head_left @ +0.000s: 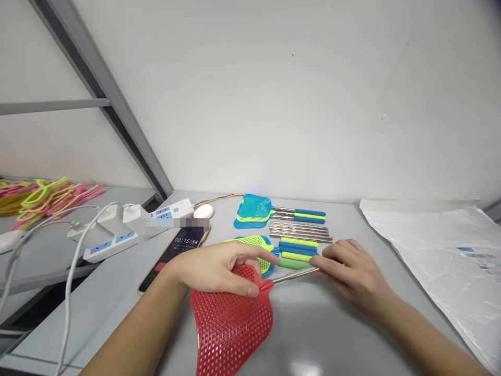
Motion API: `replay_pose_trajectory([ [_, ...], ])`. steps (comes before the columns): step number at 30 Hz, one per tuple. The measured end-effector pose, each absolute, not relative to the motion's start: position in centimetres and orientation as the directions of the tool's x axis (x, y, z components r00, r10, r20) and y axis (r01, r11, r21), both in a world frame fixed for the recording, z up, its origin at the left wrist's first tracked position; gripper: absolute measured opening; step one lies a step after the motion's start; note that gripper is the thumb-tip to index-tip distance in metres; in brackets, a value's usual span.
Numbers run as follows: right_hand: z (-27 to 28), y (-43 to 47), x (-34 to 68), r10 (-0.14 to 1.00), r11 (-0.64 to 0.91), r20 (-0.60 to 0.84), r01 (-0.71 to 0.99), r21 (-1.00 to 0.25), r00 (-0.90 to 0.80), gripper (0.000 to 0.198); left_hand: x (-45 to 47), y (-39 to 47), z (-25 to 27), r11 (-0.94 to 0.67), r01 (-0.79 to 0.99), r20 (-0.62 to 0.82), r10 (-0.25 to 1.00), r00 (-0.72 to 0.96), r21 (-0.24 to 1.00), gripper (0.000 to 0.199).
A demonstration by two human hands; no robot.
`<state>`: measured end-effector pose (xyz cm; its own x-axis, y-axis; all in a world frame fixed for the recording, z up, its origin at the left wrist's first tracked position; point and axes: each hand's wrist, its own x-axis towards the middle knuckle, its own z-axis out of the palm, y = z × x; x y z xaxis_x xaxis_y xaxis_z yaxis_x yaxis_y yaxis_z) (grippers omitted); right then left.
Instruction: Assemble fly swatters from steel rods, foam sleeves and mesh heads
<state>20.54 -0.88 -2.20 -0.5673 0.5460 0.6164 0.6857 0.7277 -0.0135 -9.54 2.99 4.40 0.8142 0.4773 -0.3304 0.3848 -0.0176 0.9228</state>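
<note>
My left hand (229,269) pinches the neck end of a red perforated fly swatter head (235,329), thumb on top. A thin metal rod (295,274) runs from that neck to my right hand (348,269), whose fingers are closed around its other end. Just beyond lie green, blue and yellow foam handles (299,248) beside yellow and blue swatter heads (254,241), partly hidden by my left hand. Several bare metal rods (299,230) lie behind these handles. Farther back is a stack of swatters with blue and yellow heads (254,208) and rods and handles attached.
A phone (183,243) showing a timer lies at the left, near a white round device (204,211) and a power strip (125,243) with cables. A white plastic bag (426,250) covers the right side. Pink and yellow cords (50,198) lie far left.
</note>
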Motion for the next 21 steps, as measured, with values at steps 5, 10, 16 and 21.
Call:
replay_pose_trajectory([
  [5,-2.2,-1.0,20.3,0.538,0.725,0.617,0.689,0.010,-0.574,0.013,-10.3,3.6,4.2,0.006,0.409,-0.356,0.505,0.787,0.913,0.060],
  [10,-2.4,-1.3,19.9,0.529,0.711,0.626,0.702,0.041,-0.572,0.014,-10.8,4.2,4.0,0.001,0.439,-0.360,0.574,0.736,0.899,0.062],
  [16,-2.5,-1.5,19.8,0.520,0.723,0.615,0.689,0.052,-0.593,0.014,-10.8,4.3,4.3,-0.045,0.486,-0.342,0.655,0.674,0.873,0.038],
  [21,-2.4,-1.6,19.8,0.527,0.706,0.655,0.708,0.018,-0.542,0.013,-11.3,4.4,4.3,0.113,0.282,-0.288,0.631,0.721,0.953,0.035],
])
